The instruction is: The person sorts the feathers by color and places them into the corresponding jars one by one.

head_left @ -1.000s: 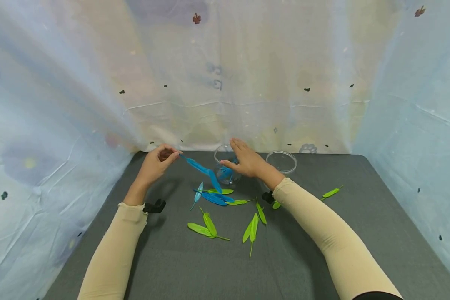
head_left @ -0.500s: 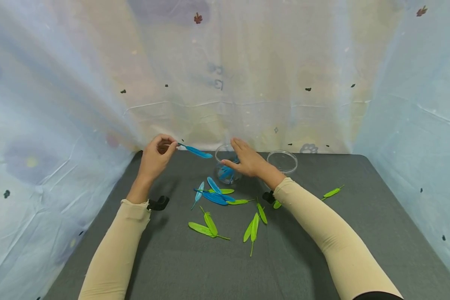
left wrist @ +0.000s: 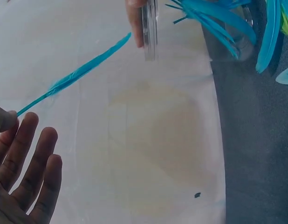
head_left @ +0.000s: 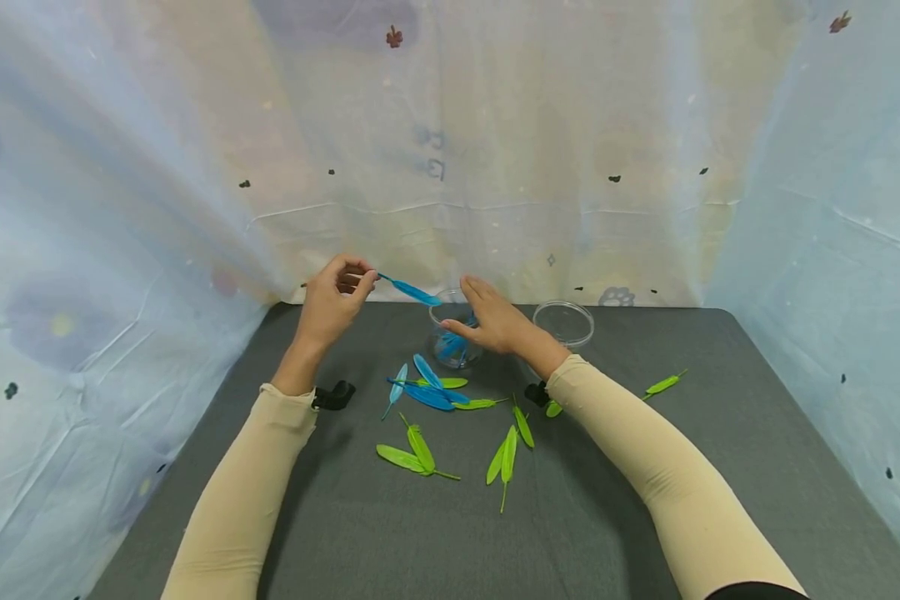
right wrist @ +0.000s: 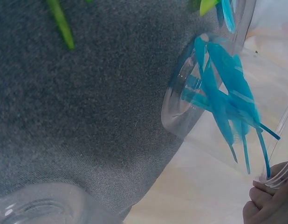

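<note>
My left hand point(head_left: 333, 296) pinches a blue feather point(head_left: 414, 292) by its quill between thumb and forefinger. In the left wrist view the other fingers spread away from that feather point(left wrist: 78, 77). The feather's tip overlaps the mouth of a clear jar point(head_left: 442, 315) in the head view. My right hand point(head_left: 498, 321) grips this upright jar near its rim, thumb in front and fingers toward the back. Inside the jar point(right wrist: 172, 116) are several blue feathers point(right wrist: 232, 84), their quills pointing up toward the rim.
A second clear jar point(head_left: 576, 340) stands right of my right wrist. In front of the first jar lie blue feathers point(head_left: 429, 397), a pale blue feather point(head_left: 397, 388) and green feathers point(head_left: 420, 450). More green feathers point(head_left: 507, 454) are spread rightward on the grey table point(head_left: 420, 550). A patterned curtain point(head_left: 495, 167) hangs behind.
My left hand has lifted the blue feather off the loose pile and carried it up and right, to the jar's mouth. My right hand stays at the jar.
</note>
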### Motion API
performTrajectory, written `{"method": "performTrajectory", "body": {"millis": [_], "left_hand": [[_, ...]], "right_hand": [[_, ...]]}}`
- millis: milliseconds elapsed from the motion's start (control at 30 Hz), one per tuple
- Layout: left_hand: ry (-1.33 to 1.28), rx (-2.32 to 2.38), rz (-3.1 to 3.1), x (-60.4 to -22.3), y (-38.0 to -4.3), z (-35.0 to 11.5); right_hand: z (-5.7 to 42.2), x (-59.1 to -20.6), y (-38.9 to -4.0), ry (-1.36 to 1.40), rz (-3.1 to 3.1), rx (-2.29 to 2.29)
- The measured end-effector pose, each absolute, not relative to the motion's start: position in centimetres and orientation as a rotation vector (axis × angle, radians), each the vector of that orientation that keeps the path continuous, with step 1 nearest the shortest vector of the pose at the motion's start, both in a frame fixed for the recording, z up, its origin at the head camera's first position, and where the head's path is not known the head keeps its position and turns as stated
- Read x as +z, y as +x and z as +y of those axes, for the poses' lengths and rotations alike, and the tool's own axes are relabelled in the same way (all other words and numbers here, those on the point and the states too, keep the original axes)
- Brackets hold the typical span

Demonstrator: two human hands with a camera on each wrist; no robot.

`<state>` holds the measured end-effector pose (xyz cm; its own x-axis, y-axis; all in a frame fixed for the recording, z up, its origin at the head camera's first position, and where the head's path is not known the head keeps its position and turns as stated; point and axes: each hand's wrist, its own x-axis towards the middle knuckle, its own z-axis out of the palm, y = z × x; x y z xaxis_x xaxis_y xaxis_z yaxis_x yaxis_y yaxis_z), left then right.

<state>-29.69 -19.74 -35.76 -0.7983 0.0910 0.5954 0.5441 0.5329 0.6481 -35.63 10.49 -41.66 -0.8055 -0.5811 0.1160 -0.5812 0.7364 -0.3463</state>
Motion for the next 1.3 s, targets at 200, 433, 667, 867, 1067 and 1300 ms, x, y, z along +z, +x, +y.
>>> {"method": "performTrajectory", "body": {"millis": [200, 433, 667, 867, 1067, 1300], "left_hand": [[-0.558, -1.154, -2.303, -35.9, -30.4, -18.4], [-0.565, -1.064, -2.369, -36.6, -31.2, -17.2], [-0.578, -1.018, -2.421, -37.5, -32.0, -16.0], [-0.586, -0.953, -2.449, -38.3, -32.7, -15.3], [-0.590, -0.934, -2.464, -38.9, -33.4, -14.4], [-0.573, -0.918, -2.529, -39.8, -34.2, -13.6]], "right_hand": [[10.5, -41.8, -35.7, 0.970, -2.926, 0.574], [10.4, -42.0, -35.8, 0.971, -2.923, 0.576], [10.5, -41.9, -35.8, 0.964, -2.928, 0.577], [10.4, -42.0, -35.9, 0.973, -2.932, 0.565], [10.3, -41.9, -35.8, 0.969, -2.921, 0.575], [10.4, -41.8, -35.8, 0.969, -2.917, 0.563]]}}
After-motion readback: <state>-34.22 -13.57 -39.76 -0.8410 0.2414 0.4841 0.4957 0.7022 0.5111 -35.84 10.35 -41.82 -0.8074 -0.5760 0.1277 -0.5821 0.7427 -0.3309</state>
